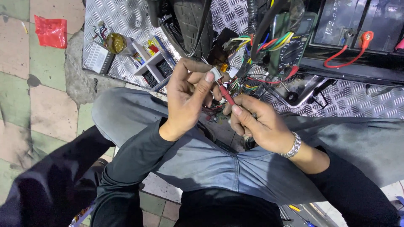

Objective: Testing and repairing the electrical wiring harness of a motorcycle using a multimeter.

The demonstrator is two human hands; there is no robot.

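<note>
A person crouches over a diamond-plate deck [126, 17], knees spread, both forearms meeting above the lap. The left hand [187, 98] is raised with its wrist bent and the palm turned toward the body, thumb and forefinger pinched shut on a small white connector [216, 74]; the other fingers curl loosely behind it. The right hand [256, 124], a metal bracelet [293, 146] on its wrist, sits lower and just beside the left, fingers folded closed around a red probe [226, 94] that slants up so its tip touches the underside of the connector. The thumb lies flat along the probe's shaft.

The connector hangs at the near end of a tangle of coloured wires [269, 43] that runs back under the black frame. A multimeter [294, 46] stands propped among those wires, just beyond the hands. To the left on the deck lie a small white tray [149, 63] of parts and a round brass-coloured tin [115, 42]. A red cable [347, 61] loops across the dark casing at upper right. A red scrap [50, 31] rests on the tiled floor [25, 101] well away to the left.
</note>
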